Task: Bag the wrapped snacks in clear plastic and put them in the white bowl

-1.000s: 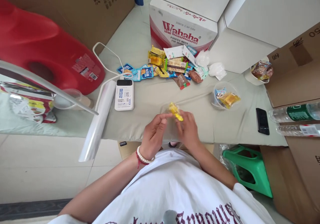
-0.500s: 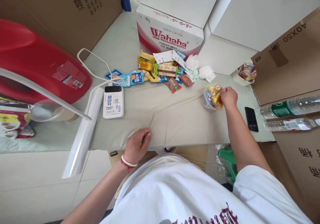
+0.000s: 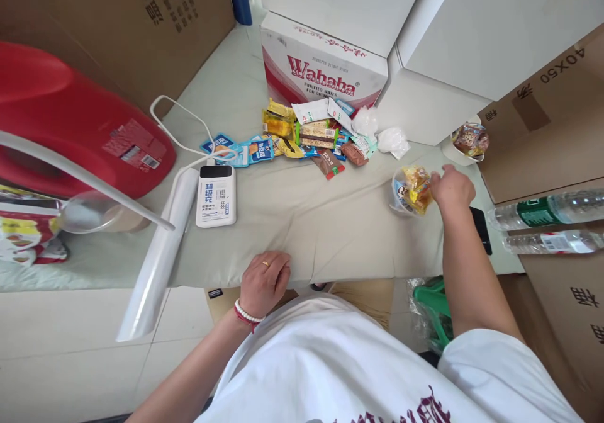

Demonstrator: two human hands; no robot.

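Note:
My right hand (image 3: 453,187) is just right of a clear plastic tub (image 3: 401,204), fingers partly extended and holding nothing that I can see. In the tub is a snack in a shiny yellow wrapper (image 3: 419,190). Further right stands a white container (image 3: 455,153) with a brown packaged snack (image 3: 470,138) at its top. My left hand (image 3: 265,280) rests at the table's front edge, back upward, with its fingers curled in and nothing visible in them. A heap of packaged snacks (image 3: 317,135) lies at the back of the table, with blue packets (image 3: 261,149) at its left.
A white power bank (image 3: 216,197) with a cable lies left of centre, beside a shiny white roll (image 3: 158,265). A big red jug (image 3: 80,121) stands at far left. Behind is a Wahaha carton (image 3: 325,64). A phone (image 3: 481,229) and plastic bottles (image 3: 557,212) are at right.
My right hand has let go of the yellow-wrapped snack, which stays in the tub, and moved right. My left hand has turned back upward, so its ring shows.

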